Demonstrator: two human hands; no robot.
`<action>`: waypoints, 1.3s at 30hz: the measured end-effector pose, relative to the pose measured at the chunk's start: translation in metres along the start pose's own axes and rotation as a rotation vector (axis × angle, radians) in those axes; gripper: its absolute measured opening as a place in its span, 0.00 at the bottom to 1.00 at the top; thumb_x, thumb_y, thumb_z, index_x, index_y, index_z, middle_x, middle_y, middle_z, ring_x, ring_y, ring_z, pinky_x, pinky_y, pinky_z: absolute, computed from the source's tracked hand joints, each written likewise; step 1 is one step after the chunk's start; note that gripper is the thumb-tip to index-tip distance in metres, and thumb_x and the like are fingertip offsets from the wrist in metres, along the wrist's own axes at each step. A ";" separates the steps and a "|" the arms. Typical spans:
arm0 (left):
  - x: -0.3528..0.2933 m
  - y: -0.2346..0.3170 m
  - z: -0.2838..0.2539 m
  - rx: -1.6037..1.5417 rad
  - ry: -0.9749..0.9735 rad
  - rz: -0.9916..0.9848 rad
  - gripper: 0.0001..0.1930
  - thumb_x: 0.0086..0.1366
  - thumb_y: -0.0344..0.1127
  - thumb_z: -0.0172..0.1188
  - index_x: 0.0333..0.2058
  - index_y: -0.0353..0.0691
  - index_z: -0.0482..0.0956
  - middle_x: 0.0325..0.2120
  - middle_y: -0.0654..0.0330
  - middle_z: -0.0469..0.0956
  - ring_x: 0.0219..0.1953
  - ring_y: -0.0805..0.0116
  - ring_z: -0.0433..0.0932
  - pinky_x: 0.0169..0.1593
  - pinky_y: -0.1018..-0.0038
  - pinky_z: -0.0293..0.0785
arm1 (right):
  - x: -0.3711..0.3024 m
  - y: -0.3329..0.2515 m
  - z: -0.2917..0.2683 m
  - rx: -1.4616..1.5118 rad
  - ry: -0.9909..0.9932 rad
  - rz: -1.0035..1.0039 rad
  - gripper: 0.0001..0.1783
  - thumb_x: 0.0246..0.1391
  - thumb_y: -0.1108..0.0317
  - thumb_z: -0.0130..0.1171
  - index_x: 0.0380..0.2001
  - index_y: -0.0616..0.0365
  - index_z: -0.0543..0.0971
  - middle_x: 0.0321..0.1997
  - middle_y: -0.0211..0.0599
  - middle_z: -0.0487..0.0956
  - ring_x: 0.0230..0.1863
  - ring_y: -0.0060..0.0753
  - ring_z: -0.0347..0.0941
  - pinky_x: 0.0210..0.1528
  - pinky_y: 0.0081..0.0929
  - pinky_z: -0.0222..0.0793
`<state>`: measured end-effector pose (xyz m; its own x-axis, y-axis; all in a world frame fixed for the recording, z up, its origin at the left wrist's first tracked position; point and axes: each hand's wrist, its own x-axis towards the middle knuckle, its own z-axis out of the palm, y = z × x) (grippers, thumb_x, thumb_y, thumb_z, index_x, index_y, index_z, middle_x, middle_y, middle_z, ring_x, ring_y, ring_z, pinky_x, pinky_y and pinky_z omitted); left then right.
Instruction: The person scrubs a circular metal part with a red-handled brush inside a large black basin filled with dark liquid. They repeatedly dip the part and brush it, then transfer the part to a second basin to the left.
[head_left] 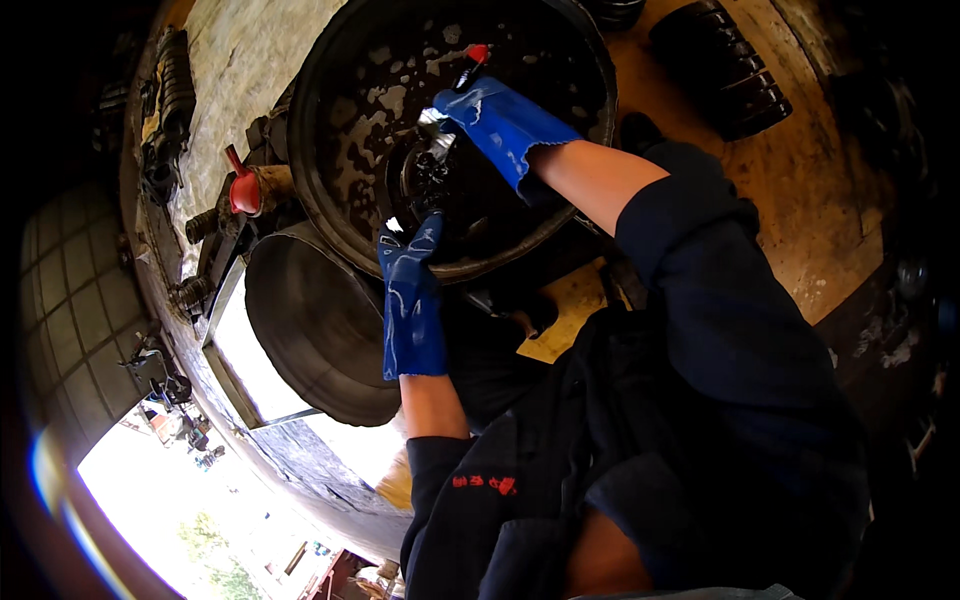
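Note:
A large round black basin (330, 205) holds dark liquid with patches of foam. My right hand (490, 108), in a blue rubber glove, is closed around a brush (437, 138) over it; the handle's red end sticks out above the fist. The brush's shiny metal band points down at a dark, wet, ring-shaped part (398, 178) in the basin. My left hand (408, 262), gloved in the same blue, reaches over the near rim. Its fingers are closed on the near side of that ring-shaped part, whose lower edge is hidden in the dark liquid.
An upright dark drum (325, 325) stands left of the basin, close to my left forearm. Beyond it a red scoop-like thing (243, 185) rests among dark metal parts. Stacked black rings (722, 70) lie on brown board at the right. Bright daylight enters at lower left.

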<state>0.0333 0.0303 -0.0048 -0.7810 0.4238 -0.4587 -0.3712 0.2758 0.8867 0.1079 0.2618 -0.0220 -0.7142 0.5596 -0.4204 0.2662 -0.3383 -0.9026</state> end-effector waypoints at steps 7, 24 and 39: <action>0.058 0.090 0.015 0.299 -0.261 -0.271 0.22 0.67 0.35 0.62 0.56 0.29 0.77 0.46 0.50 0.84 0.46 0.58 0.84 0.54 0.68 0.80 | 0.023 0.043 0.000 -0.102 0.018 -0.194 0.16 0.62 0.59 0.55 0.28 0.62 0.79 0.23 0.36 0.76 0.25 0.31 0.71 0.32 0.33 0.66; 0.024 0.048 0.026 0.404 -0.107 -0.018 0.24 0.62 0.29 0.67 0.56 0.26 0.74 0.41 0.49 0.82 0.38 0.62 0.83 0.41 0.72 0.81 | 0.011 0.027 -0.028 -0.061 -0.006 -0.115 0.14 0.62 0.60 0.61 0.41 0.61 0.84 0.30 0.36 0.81 0.31 0.25 0.75 0.35 0.27 0.69; -0.007 0.022 -0.001 -0.084 -0.093 0.039 0.34 0.53 0.13 0.65 0.60 0.34 0.71 0.46 0.52 0.81 0.44 0.59 0.83 0.50 0.64 0.84 | 0.005 -0.018 0.013 -0.272 -0.400 -0.177 0.14 0.65 0.56 0.63 0.41 0.55 0.85 0.33 0.30 0.85 0.30 0.23 0.78 0.37 0.29 0.77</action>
<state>0.0298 0.0326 0.0183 -0.7472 0.5121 -0.4236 -0.3852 0.1857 0.9040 0.0914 0.2608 -0.0068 -0.9412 0.2390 -0.2389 0.2398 -0.0257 -0.9705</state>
